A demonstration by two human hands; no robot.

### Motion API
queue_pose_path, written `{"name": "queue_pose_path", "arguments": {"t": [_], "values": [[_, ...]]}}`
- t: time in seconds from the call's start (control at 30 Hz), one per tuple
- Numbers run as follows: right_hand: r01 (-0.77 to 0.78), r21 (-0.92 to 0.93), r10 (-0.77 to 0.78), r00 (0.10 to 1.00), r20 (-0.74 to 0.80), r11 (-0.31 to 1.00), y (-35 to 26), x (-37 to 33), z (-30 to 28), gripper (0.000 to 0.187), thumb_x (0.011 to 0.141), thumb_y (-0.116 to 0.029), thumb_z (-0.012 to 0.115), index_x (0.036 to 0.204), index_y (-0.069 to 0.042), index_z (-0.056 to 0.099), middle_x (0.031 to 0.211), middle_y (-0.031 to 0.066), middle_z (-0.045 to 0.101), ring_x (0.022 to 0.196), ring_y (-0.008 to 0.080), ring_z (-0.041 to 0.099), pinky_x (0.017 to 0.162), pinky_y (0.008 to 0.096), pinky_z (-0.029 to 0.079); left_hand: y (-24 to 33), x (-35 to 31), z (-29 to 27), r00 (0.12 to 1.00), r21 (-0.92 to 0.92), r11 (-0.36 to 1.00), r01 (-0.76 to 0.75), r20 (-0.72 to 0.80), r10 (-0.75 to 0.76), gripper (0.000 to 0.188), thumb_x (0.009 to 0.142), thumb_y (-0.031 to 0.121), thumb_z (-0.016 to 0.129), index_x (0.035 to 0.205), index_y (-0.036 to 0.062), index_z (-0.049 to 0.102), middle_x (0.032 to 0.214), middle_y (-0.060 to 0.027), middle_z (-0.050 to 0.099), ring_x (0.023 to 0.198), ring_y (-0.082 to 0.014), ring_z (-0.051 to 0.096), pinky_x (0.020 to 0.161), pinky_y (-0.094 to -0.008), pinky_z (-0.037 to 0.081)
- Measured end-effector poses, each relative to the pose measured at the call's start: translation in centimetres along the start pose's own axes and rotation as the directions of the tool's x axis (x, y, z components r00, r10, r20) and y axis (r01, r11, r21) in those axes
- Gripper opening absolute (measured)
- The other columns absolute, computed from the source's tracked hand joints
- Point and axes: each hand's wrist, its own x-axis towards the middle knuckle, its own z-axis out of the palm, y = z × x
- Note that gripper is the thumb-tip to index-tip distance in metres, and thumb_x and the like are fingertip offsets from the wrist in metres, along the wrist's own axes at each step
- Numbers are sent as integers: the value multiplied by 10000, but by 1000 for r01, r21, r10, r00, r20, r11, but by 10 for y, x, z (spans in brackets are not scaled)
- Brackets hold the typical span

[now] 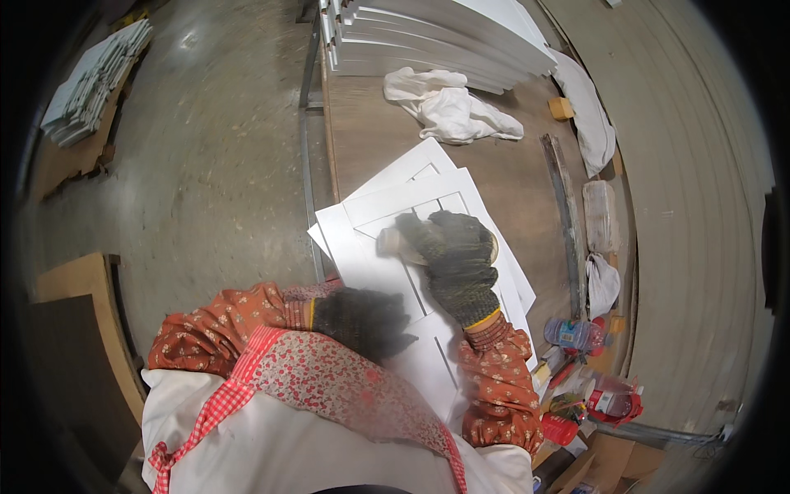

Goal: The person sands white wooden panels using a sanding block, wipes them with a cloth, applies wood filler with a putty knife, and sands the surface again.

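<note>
1. Head view: find the white grooved panel [374,276] at the centre of the frame, lying face up and askew on a second white panel [415,165], over the brown worktop [362,123].
2. See the fingers of the gloved right hand [461,259], just right of centre, apparently curled around a pale beige piece [397,244] and gripping it against the grooved face. Too blurred to name its kind.
3. Find the gloved left hand [362,321] over the lower left part of the same panel. Cannot tell open from closed in those fingers, for blur and dark knit.
4. Judging by the pose, treat as rubbing over the face: use light, even pressure and follow the length of each groove rather than cutting across.
5. Brace with the left palm, clear of the stroke, to guard against likely sliding on the panel beneath.
6. Ease off at grooves and corners to avoid rounding them. Avoid pushing toward the left of the frame, with the panel's corner so near the worktop's edge.
7. Save the crumpled white cloth [448,107], upper centre, for any dust; steer wide of the clear bottle [573,335] at lower right.
</note>
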Motion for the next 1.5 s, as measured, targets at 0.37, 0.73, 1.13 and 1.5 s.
{"name": "queue_pose_path", "arguments": {"t": [0.37, 0.73, 1.13, 1.5], "values": [[-243, 195, 306, 850, -430, 950, 53, -74, -44, 521, 768, -136, 782, 1228, -34, 562, 1053, 99, 632, 915, 249, 622, 795, 367, 521, -16, 16, -31, 946, -180, 978, -109, 282, 157, 457, 705, 341, 667, 1085, 88, 675, 1003, -111, 642, 963, -276, 612, 860, -424, 540], [-363, 424, 557, 502, -662, 830, 191, -211, -90, 660, 681, -134, 847, 1223, -17, 488, 1072, 84, 599, 968, 219, 585, 868, 369, 476, -19, 30, -19, 956, -92, 972, -215, 183, 229, 388, 679, 57, 703, 1065, 99, 697, 881, -91, 639, 794, -253, 650, 692, -393, 581], [-516, 520, 719, 335, -609, 681, 228, -275, -17, 690, 753, -42, 792, 1309, -46, 383, 1032, 51, 572, 915, 176, 600, 794, 324, 549, -11, 19, -11, 948, -40, 982, -184, 258, 188, 406, 764, 43, 713, 1151, 162, 676, 972, -76, 624, 945, -284, 596, 683, -397, 538], [-864, 125, 733, 327, -597, 487, 127, -335, -30, 634, 836, -315, 735, 1352, -69, 462, 1053, 123, 659, 909, 251, 655, 813, 344, 527, -2, 22, -4, 949, 1, 984, -176, 265, 170, 394, 752, 69, 793, 1108, 140, 640, 1053, -91, 635, 899, -289, 618, 739, -426, 551]]}}
